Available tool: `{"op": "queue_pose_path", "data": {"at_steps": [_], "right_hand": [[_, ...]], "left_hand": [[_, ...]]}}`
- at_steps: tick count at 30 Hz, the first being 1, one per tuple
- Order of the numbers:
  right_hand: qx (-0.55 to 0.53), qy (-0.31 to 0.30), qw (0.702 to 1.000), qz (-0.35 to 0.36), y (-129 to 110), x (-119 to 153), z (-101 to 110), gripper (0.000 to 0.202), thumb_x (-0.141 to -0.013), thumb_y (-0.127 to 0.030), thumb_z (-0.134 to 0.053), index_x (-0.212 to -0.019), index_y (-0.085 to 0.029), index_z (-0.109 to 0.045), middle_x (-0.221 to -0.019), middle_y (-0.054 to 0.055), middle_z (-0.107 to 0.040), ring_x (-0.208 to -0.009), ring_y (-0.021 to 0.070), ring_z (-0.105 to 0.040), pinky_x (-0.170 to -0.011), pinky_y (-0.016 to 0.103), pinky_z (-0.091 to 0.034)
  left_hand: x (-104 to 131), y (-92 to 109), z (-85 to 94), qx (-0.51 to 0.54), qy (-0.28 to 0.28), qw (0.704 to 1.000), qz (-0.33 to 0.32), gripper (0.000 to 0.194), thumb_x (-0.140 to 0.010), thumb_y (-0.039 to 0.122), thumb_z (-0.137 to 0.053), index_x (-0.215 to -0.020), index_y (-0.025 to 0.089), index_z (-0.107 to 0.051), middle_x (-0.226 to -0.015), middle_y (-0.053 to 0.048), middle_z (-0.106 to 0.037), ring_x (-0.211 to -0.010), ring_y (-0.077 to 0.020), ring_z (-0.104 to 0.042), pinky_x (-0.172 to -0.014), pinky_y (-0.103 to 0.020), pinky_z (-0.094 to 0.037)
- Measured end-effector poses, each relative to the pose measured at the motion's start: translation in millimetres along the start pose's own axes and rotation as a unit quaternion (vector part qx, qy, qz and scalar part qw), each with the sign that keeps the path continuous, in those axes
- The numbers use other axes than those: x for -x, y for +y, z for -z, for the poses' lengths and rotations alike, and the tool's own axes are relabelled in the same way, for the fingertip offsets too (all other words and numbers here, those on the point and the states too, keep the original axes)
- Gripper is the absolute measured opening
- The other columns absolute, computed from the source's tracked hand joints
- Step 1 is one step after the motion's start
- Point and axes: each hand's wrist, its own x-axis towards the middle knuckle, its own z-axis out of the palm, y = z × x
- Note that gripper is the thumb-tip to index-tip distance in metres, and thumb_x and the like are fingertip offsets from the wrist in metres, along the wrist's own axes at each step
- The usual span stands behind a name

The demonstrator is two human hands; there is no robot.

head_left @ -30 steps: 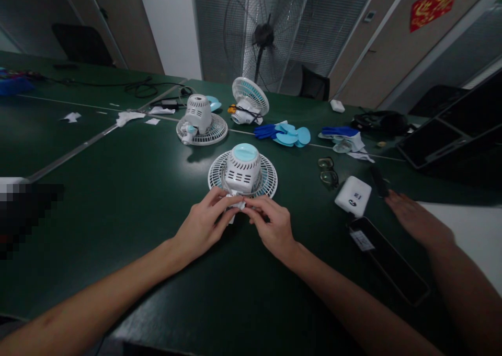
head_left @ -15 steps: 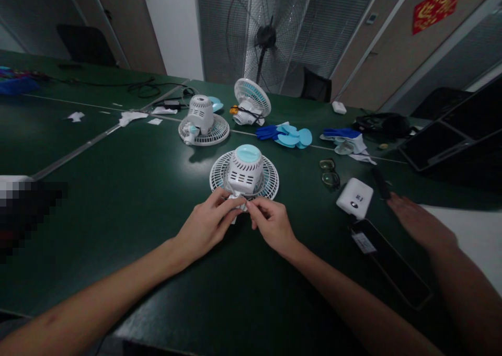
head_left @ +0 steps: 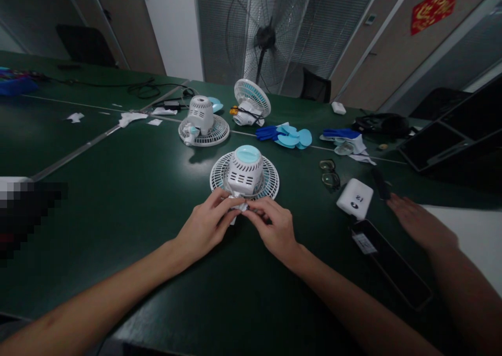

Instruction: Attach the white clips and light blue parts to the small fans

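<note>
A small white fan (head_left: 245,173) with a light blue cap lies grille-down on the dark green table in front of me. At its near side, my left hand (head_left: 207,221) pinches a white part of the fan, perhaps its clip or base. Opposite it, my right hand (head_left: 273,224) has thumb and fingertips closed at the right end of that same part, where a small dark spot shows. The fingers hide most of the part, so its exact shape cannot be made out.
Behind stand two more white fans (head_left: 201,119) (head_left: 251,102). Light blue fan blades (head_left: 294,136), blue-and-white gloves (head_left: 347,141), glasses (head_left: 329,173), a white box (head_left: 355,198) and a long black case (head_left: 392,262) lie to the right. Another person's hand (head_left: 419,222) rests at the right.
My right hand has shifted its grip: the thumb now lies lower and the fingers arch over the white part's end. My left hand and the fan stay nearly still.
</note>
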Motion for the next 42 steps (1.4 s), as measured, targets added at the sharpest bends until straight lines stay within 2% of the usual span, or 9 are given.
{"op": "queue_pose_path", "data": {"at_steps": [4, 8, 13, 17, 22, 26, 31, 36, 42], "right_hand": [[-0.121, -0.041, 0.982, -0.136, 1.5, -6.0, -4.0, 0.033, -0.102, -0.041, -0.063, -0.076, -0.020, -0.066, -0.063, -0.003, -0.059, -0.054, 0.0112, -0.056, -0.052, 0.025, -0.044], [-0.229, -0.091, 0.942, -0.226, 0.7, -8.1, -5.9, 0.038, -0.102, -0.050, -0.058, -0.081, -0.019, -0.066, -0.057, -0.007, -0.051, -0.044, 0.0085, -0.045, -0.043, 0.022, -0.035], [0.001, -0.029, 0.998, -0.057, -1.0, 0.1, 1.1, 0.019, -0.100, -0.039, -0.065, -0.102, -0.020, -0.071, -0.086, 0.002, -0.069, -0.057, 0.0105, -0.056, -0.053, 0.025, -0.045], [0.115, -0.030, 0.992, 0.045, 0.6, 4.8, 9.2, 0.028, -0.101, -0.033, -0.067, -0.127, -0.022, -0.066, -0.110, 0.007, -0.073, -0.064, 0.0118, -0.063, -0.062, 0.028, -0.053], [0.110, -0.022, 0.990, 0.086, 0.9, 3.6, 9.5, 0.019, -0.105, -0.029, -0.062, -0.121, -0.025, -0.071, -0.109, 0.007, -0.077, -0.095, 0.0193, -0.073, -0.078, 0.032, -0.059], [-0.013, -0.012, 0.999, -0.038, -0.5, -1.6, 2.2, 0.020, -0.102, -0.037, -0.065, -0.093, -0.022, -0.073, -0.082, 0.003, -0.072, -0.069, 0.0156, -0.067, -0.061, 0.028, -0.054], [-0.231, -0.072, 0.936, -0.257, -3.0, -6.5, -6.5, 0.039, -0.100, -0.049, -0.062, -0.076, -0.019, -0.065, -0.059, -0.005, -0.055, -0.042, 0.0079, -0.044, -0.040, 0.022, -0.033], [-0.026, 0.010, 0.996, -0.085, -4.6, 1.9, -1.1, 0.020, -0.098, -0.037, -0.068, -0.110, -0.022, -0.073, -0.087, 0.002, -0.070, -0.058, 0.0114, -0.057, -0.055, 0.025, -0.049], [0.061, -0.016, 0.997, 0.042, -0.8, 4.2, 6.0, 0.018, -0.103, -0.030, -0.063, -0.118, -0.025, -0.072, -0.101, 0.006, -0.075, -0.075, 0.0166, -0.067, -0.070, 0.031, -0.056]], "left_hand": [[1.5, -1.6, -0.7, -0.014, -0.010, 1.000, 0.000, 0.031, -0.106, 0.019, -0.055, -0.136, 0.026, -0.060, -0.119, -0.007, -0.056, -0.094, -0.0186, -0.066, -0.080, -0.036, -0.062], [1.9, -2.1, -0.8, -0.018, -0.012, 1.000, -0.004, 0.030, -0.107, 0.021, -0.053, -0.137, 0.026, -0.060, -0.118, -0.008, -0.056, -0.095, -0.0186, -0.066, -0.079, -0.035, -0.062], [1.0, -0.7, 0.0, -0.013, -0.011, 1.000, 0.000, 0.029, -0.108, 0.022, -0.054, -0.135, 0.026, -0.060, -0.118, -0.008, -0.057, -0.096, -0.0189, -0.066, -0.081, -0.037, -0.063], [0.1, 0.3, 1.5, -0.012, -0.007, 1.000, -0.005, 0.028, -0.107, 0.022, -0.055, -0.135, 0.025, -0.060, -0.118, -0.008, -0.057, -0.097, -0.0193, -0.066, -0.080, -0.037, -0.063], [0.4, -1.1, 1.1, -0.015, -0.001, 1.000, -0.015, 0.029, -0.107, 0.022, -0.054, -0.135, 0.025, -0.061, -0.118, -0.008, -0.058, -0.096, -0.0195, -0.066, -0.079, -0.037, -0.064], [0.7, -1.0, 0.3, -0.006, -0.001, 1.000, -0.012, 0.029, -0.107, 0.022, -0.055, -0.135, 0.026, -0.061, -0.118, -0.008, -0.058, -0.095, -0.0189, -0.066, -0.080, -0.037, -0.063], [0.8, -1.2, -0.1, -0.018, -0.010, 1.000, -0.008, 0.029, -0.107, 0.022, -0.054, -0.135, 0.026, -0.060, -0.117, -0.008, -0.057, -0.095, -0.0195, -0.066, -0.078, -0.036, -0.063], [1.0, -3.0, -0.9, -0.011, -0.002, 1.000, -0.006, 0.029, -0.107, 0.022, -0.055, -0.135, 0.026, -0.061, -0.117, -0.008, -0.058, -0.096, -0.0194, -0.067, -0.080, -0.038, -0.064], [0.4, -2.3, -0.6, -0.002, 0.004, 1.000, -0.014, 0.030, -0.106, 0.020, -0.056, -0.134, 0.026, -0.061, -0.119, -0.008, -0.058, -0.098, -0.0195, -0.066, -0.081, -0.037, -0.063]]}}
